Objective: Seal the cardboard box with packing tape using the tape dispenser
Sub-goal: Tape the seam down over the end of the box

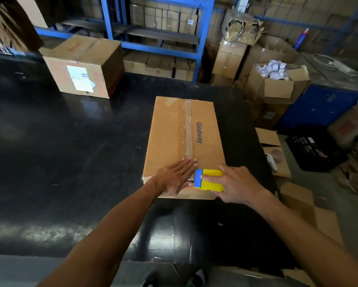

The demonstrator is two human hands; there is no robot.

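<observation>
A closed cardboard box (169, 129) printed "Glodway" lies on the black table (70, 141). A strip of clear tape (188, 129) runs along its centre seam from the far edge toward me. My left hand (175, 176) lies flat, fingers together, on the near end of the box top, pressing beside the seam. My right hand (235, 184) grips a yellow and blue tape dispenser (209, 180) at the box's near edge, its blue end touching the seam next to my left fingertips.
A second sealed cardboard box (84, 65) with a white label stands at the table's far left. Blue shelving (159, 27) with cartons stands behind. To the right on the floor are open cartons (277, 83), a blue bin (319, 108) and a black crate (313, 150).
</observation>
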